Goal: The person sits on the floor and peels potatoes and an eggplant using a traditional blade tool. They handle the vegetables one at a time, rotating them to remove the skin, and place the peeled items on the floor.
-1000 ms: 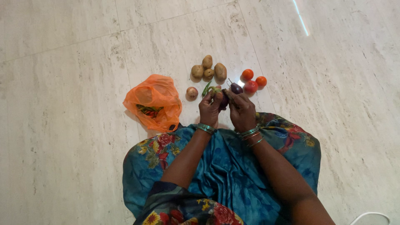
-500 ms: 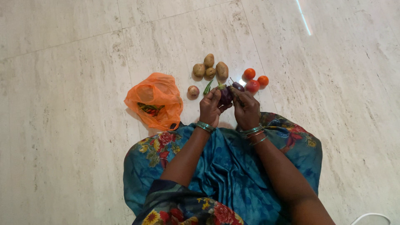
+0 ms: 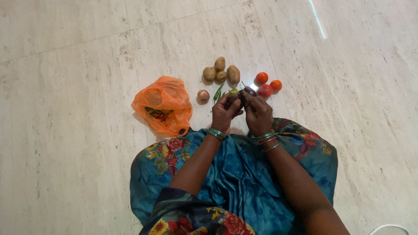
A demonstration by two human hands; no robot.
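The left hand (image 3: 225, 114) has its grip closed around a small purple eggplant (image 3: 234, 96), held just above the floor (image 3: 78, 130). The right hand (image 3: 258, 114) pinches together at the eggplant's side. It is smooth and could slip out, roll, and bump the tomatoes (image 3: 266, 85) or potatoes (image 3: 221, 72) nearby.

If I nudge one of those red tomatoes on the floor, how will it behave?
The tomatoes look round and glossy, so one would probably roll on the polished floor. They sit clustered by an eggplant, so a push likely knocks neighbours. Their skin probably bruises if squeezed.
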